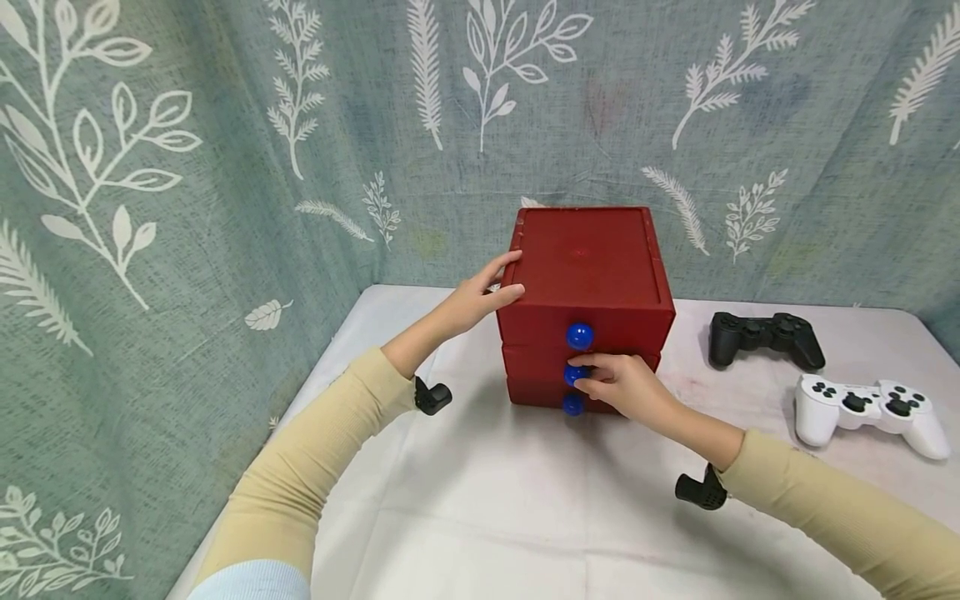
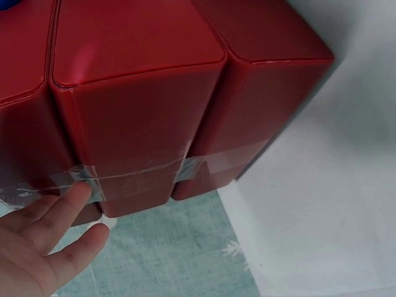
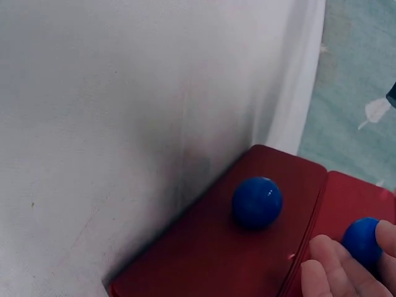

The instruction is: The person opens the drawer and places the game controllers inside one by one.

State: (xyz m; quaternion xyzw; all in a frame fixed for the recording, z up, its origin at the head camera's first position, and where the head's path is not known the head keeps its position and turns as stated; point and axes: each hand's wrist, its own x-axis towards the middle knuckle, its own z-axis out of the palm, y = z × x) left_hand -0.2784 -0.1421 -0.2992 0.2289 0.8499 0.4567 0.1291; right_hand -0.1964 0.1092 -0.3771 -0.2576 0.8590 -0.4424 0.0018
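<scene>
A red three-drawer box stands on the white-covered table, with a round blue knob on each drawer front. My left hand rests at the box's upper left edge, fingers spread and fairly straight. In the left wrist view its fingertips are by clear tape on the side of the box. The thumb and fingers of my right hand pinch the middle blue knob. Above it is the top knob, and below is the bottom knob. All the drawers look closed.
Right of the box lie a black game controller and, nearer, a white game controller. A green leaf-patterned curtain hangs behind the table and along its left side. A small black camera is on each wrist.
</scene>
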